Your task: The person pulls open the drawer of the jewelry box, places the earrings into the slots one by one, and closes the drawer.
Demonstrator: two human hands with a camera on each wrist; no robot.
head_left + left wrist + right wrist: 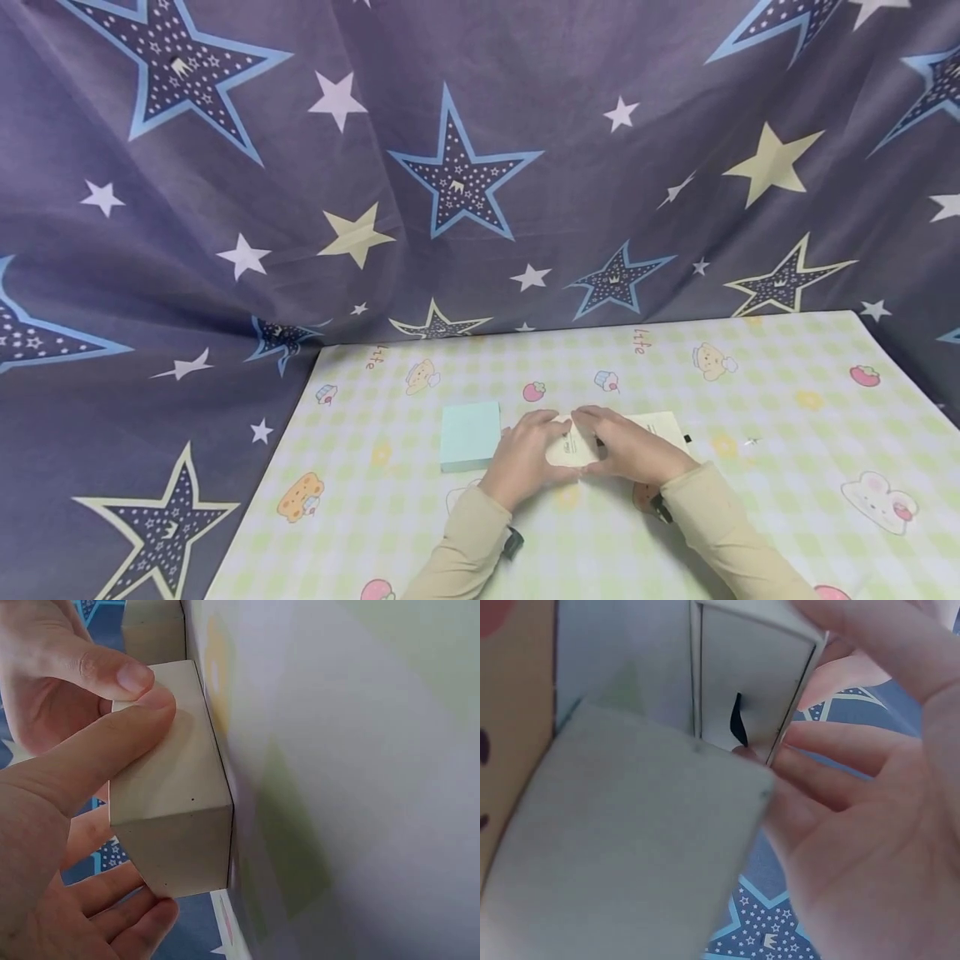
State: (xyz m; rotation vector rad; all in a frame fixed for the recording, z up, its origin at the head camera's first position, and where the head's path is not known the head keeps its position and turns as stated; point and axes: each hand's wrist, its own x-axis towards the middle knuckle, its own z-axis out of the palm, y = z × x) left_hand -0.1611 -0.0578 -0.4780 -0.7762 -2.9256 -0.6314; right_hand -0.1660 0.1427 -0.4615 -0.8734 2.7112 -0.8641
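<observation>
A small cream drawer box (572,448) with fine print on top lies between both hands. My left hand (521,458) grips its left part, thumb on the near side and fingers round the far side, as the left wrist view shows. From the right, my right hand (637,450) holds the same box, its thumb meeting the left thumb on the near side. In the right wrist view, the box's end panel (769,660) carries a black ribbon tab (737,724), with right-hand fingers close to it.
A second cream box (663,427) with a black tab sits just right, partly behind the right hand; it fills the right wrist view's foreground. A light blue box (470,435) stands left of the left hand. The checked tablecloth (420,525) ends at a star-patterned curtain (525,208).
</observation>
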